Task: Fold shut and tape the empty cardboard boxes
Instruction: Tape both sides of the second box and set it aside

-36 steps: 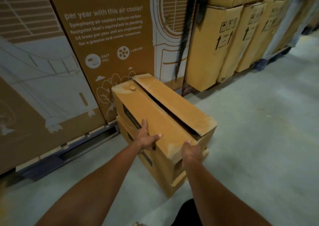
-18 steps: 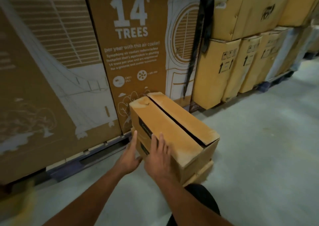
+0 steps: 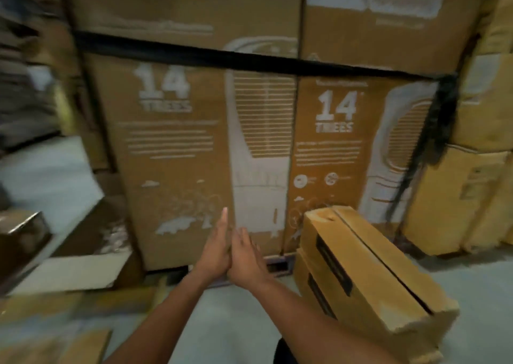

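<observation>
Where both gripped the box before, left hand and right hand now meet — fingers straight, empty.

A warehouse or stockroom: straight beyond the fingertips rise tall printed air-cooler cartons stacked two high and bound by a black strap. Right of the fingers plain yellow-brown cartons are piled on a bare concrete floor, and loose flattened cardboard lies to their left.
</observation>
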Tool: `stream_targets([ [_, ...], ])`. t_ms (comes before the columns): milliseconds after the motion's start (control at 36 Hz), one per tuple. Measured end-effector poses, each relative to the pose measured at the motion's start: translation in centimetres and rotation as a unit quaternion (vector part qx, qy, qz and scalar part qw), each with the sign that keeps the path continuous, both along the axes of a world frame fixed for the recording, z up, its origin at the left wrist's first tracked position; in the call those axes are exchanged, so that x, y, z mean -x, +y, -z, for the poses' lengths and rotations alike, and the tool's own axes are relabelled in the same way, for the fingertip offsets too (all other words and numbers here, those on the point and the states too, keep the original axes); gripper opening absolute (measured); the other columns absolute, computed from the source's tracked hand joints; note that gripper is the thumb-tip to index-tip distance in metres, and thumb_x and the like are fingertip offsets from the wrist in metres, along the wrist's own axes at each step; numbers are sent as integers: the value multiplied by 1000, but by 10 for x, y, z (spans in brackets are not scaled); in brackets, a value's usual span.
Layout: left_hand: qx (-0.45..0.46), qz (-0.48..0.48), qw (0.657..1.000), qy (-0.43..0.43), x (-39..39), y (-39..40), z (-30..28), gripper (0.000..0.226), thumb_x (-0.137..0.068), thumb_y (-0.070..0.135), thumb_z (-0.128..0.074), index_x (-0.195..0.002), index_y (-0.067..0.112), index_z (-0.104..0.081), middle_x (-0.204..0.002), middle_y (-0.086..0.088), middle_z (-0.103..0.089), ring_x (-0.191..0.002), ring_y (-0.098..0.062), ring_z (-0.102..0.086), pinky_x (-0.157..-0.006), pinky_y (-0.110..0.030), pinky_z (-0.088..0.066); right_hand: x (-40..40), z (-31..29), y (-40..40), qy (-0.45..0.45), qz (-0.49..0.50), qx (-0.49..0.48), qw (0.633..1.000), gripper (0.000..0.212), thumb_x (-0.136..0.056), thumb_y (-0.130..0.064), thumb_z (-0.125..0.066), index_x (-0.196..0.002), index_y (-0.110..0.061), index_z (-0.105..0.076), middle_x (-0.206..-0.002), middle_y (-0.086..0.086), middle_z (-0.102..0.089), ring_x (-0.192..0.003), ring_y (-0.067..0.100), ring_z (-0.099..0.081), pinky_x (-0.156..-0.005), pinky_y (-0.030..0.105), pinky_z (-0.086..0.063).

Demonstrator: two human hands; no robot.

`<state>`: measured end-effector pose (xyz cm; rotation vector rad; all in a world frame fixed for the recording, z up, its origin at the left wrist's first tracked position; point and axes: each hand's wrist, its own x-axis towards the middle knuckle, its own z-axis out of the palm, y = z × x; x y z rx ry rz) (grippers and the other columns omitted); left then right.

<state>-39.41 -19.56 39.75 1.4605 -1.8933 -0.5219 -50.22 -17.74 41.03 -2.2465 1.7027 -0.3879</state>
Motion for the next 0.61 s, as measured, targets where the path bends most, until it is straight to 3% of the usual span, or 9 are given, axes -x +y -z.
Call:
stream_targets([
  [56,4,-14,1000,-1,-34,4,7,85,-96,4,-46,-152,28,13,-157,-10,-27,-140,-24,-34,-108,-24,-27,-33,6,-7,8,-39,-9,999,92,-88,-26,-65,-155,-17,-3,-162,7,-2,-148,28,-13,-116,46,-24],
  [139,-11,-71,997,41,-86,13,21,74,-103,17,-39,-151,36,15,-160,-6,-22,-144,-22,-28,-113,-29,-27,-85,21,-12,13,-91,-11,996,90,-89,-27,-64,-156,-20,-4,-162,4,-4,-148,26,-12,-116,44,-23],
  [222,-21,-125,991,48,-136,31,38,72,-103,14,-39,-154,25,10,-163,3,-3,-149,-13,-9,-117,-28,-19,-139,41,-9,11,-133,-37,990,82,-93,-19,-55,-156,-20,-2,-163,2,0,-149,25,-8,-118,43,-20],
  [333,-66,-197,977,46,-196,57,72,77,-100,12,-45,-154,22,9,-163,0,-4,-149,-16,-11,-118,-31,-22,-205,76,1,1,-195,-86,977,78,-96,-13,-49,-156,-24,-1,-163,-2,4,-150,23,-6,-119,45,-16],
  [444,-124,-264,956,31,-250,83,106,83,-97,16,-52,-155,16,8,-162,-7,-11,-148,-22,-18,-114,-32,-24,-262,117,13,2,-252,-114,961,76,-96,-16,-50,-156,-22,-4,-163,1,-1,-149,24,-8,-117,42,-23],
  [611,-254,-353,900,31,-313,127,184,80,-95,17,-56,-155,7,-3,-161,-10,-17,-146,-24,-21,-114,-28,-23,-332,191,29,26,-283,-198,938,79,-92,-23,-59,-155,-21,-10,-161,2,-9,-146,27,-19,-116,40,-27],
])
